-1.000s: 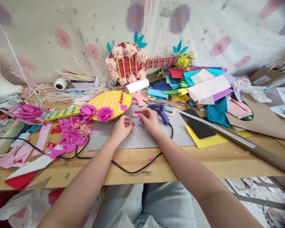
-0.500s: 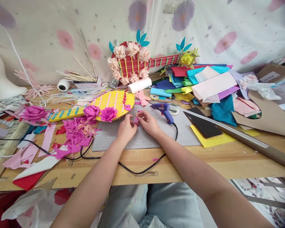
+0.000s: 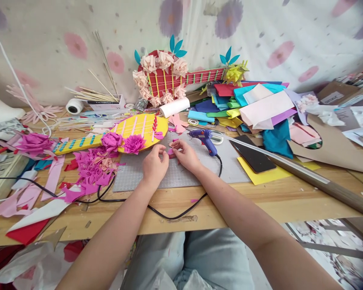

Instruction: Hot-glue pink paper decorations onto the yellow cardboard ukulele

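Note:
Over the grey cutting mat (image 3: 133,177), my right hand (image 3: 186,156) is closed in a pinch at a small magenta paper piece (image 3: 170,152), partly hidden by the fingers. My left hand (image 3: 155,164) is just to its left, fingers loosely curled with a gap at the thumb and nothing visible in them. Behind my left hand lies a yellow paper guitar (image 3: 125,131) with pink strips and a magenta paper flower (image 3: 134,143) on its edge. A blue glue gun (image 3: 204,139) rests on the mat, right of my right hand.
Magenta paper scraps (image 3: 92,169) are heaped left of the mat. The glue gun's black cord (image 3: 175,218) loops along the front. A phone (image 3: 254,155) lies on yellow paper at right, beside a long bar (image 3: 308,173). A red paper guitar (image 3: 160,82) leans at the back.
My left hand has drawn back a little to the left, widening the gap between the hands. My right hand stays near the magenta piece. The whole view has shifted slightly.

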Demonstrator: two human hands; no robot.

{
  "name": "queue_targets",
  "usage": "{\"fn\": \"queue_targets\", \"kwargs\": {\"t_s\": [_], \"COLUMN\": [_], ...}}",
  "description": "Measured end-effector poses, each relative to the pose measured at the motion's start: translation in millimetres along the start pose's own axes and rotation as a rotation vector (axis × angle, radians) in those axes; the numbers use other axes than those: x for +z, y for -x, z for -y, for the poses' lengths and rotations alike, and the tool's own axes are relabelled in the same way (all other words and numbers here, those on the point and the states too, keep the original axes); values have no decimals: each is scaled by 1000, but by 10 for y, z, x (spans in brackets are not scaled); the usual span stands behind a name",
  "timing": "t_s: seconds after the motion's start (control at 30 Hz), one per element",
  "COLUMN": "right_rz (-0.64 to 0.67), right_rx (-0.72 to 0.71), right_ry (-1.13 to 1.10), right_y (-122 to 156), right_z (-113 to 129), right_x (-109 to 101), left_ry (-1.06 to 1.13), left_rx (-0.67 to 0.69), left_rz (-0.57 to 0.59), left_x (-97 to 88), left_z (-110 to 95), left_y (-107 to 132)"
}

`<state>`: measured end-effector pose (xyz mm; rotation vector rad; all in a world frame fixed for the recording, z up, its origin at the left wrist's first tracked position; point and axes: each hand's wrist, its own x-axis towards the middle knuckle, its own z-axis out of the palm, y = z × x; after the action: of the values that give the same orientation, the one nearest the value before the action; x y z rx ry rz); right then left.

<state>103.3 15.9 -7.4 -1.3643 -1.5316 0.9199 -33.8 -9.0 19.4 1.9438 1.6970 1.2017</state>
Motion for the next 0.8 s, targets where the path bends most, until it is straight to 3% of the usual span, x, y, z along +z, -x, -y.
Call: {"fn": "queue_targets", "kwargs": {"t_s": [0.13,0.2,0.23,0.3,0.43,0.5,0.8], "right_rz": [9,14,15,13,-4,-17,-41], "right_rx": [10,18,21,27,24,19,-41], "right_ry": [-10,-16,-19,-19,-18,-26,-8], "right_y": [-1,-4,-6,-8,-6,-2,30], "right_z": [-7,-12,-12,-11,-5,-6,32], "right_x": [10,15,16,17,10,9,18], "left_ry": [156,197,209,247,296,296,592], "left_rx": [368,511,527,453,78,-52,-300], "left_rz": [-396,-493,-485,-351,79,196,287], "left_x": [-113,-146,-142,-91,99,176,254], "left_z": [42,60,67,79,119,156,240], "left_y": [-20,-34,-40,-45,-43,-50,-133]}}
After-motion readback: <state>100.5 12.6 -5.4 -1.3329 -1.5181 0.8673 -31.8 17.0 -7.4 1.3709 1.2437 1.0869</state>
